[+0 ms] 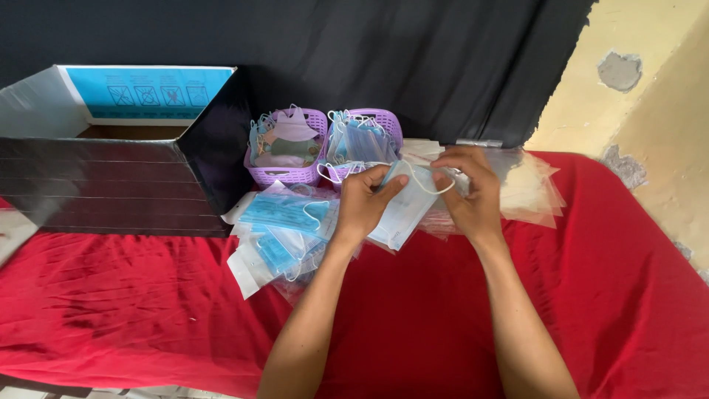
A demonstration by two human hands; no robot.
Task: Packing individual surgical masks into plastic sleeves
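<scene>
Holding a pale blue face mask [402,210] over the tabletop [148,295], I've got my left hand [363,203] closed around its lower edge, thumb on the front. My right hand [467,188] pinches the white ear loop [428,185] near the mask's top corner, fingers curled in tight. The mask sits between both hands, tilted, just above the red cloth that covers the tabletop. To my left, touching my left wrist, a loose pile of packed masks [284,233] in clear sleeves spreads out. Under and beyond my right hand, a stack of empty clear sleeves [528,188] fans toward the wall. Straight ahead stand two purple baskets side by side: the left basket [288,148] holds mixed pale masks, the right basket [369,140] is stuffed with blue ones, loops spilling over its rim. Far left, a big open cardboard box [118,148] with dark sides and a blue flap rests against the black backdrop [384,52].
</scene>
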